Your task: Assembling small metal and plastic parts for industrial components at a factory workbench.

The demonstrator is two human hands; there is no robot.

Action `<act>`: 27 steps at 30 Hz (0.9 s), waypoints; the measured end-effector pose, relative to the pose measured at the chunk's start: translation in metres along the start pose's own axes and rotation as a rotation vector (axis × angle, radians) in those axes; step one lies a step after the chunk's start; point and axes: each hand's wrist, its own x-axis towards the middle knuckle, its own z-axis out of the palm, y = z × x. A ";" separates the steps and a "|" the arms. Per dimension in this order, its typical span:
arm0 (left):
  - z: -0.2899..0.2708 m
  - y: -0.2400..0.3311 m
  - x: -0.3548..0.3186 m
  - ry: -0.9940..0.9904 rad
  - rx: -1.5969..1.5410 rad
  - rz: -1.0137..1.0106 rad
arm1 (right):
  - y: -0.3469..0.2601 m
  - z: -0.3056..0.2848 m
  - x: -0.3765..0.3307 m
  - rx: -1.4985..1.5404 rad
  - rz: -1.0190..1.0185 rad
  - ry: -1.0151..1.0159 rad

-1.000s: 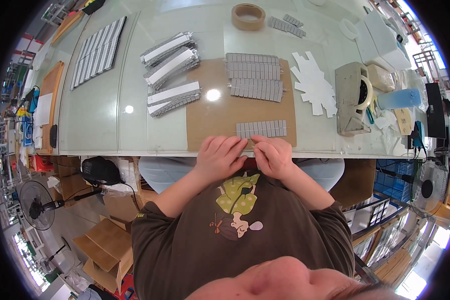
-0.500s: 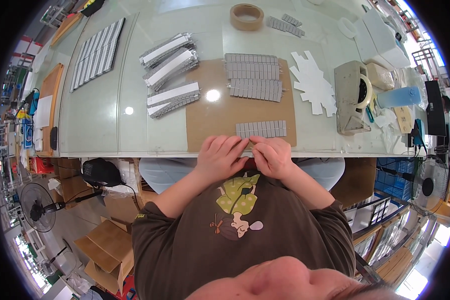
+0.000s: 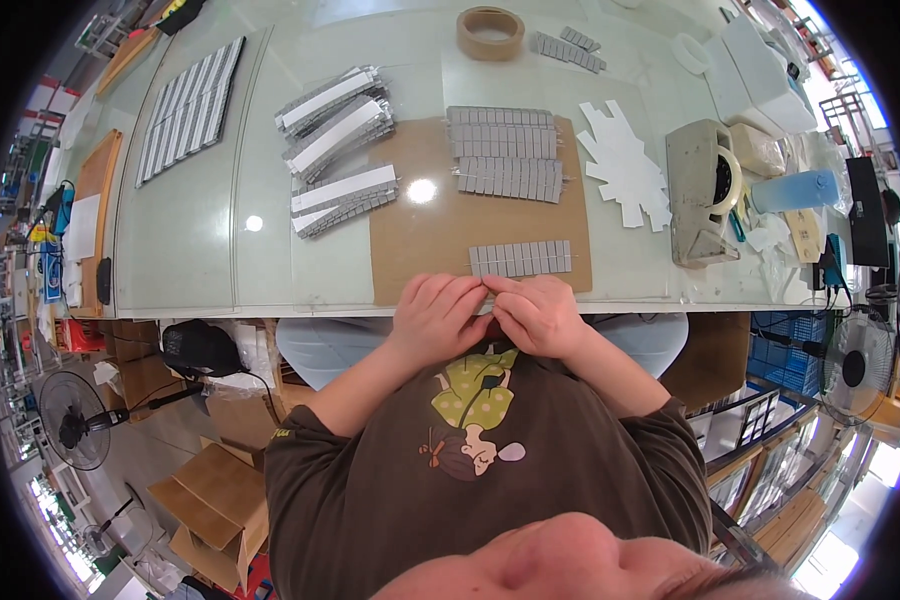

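My left hand [image 3: 437, 316] and my right hand [image 3: 537, 312] meet at the table's front edge, fingertips pinched together. Whatever lies between them is too small or hidden to make out. Just beyond the fingertips, a strip of grey rectangular pieces [image 3: 521, 259] lies on a brown cardboard sheet [image 3: 420, 260], a thin wire-like end sticking out at its right. Farther back on the same sheet are stacked rows of similar grey strips [image 3: 510, 178]. To the left lie bundles of grey strips with white bands [image 3: 342, 140].
A tape roll [image 3: 489, 35] and short grey strips [image 3: 570, 50] lie at the back. White paper strips [image 3: 625, 170] are fanned out to the right, beside a tape dispenser [image 3: 698, 195] and a blue bottle [image 3: 796, 190]. Striped panels [image 3: 192, 110] lie at far left.
My right hand has shifted slightly left, its fingers now closer to the left hand's fingertips. The left hand and the grey strips stay nearly in place.
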 end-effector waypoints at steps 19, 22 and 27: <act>-0.002 0.003 0.001 -0.050 0.035 -0.035 | 0.000 0.002 -0.004 -0.047 0.015 0.069; -0.002 0.003 0.001 -0.056 0.036 -0.038 | -0.001 0.000 -0.004 -0.018 0.040 0.040; -0.001 0.003 0.001 -0.048 0.038 -0.034 | 0.000 0.001 -0.005 -0.030 0.017 0.062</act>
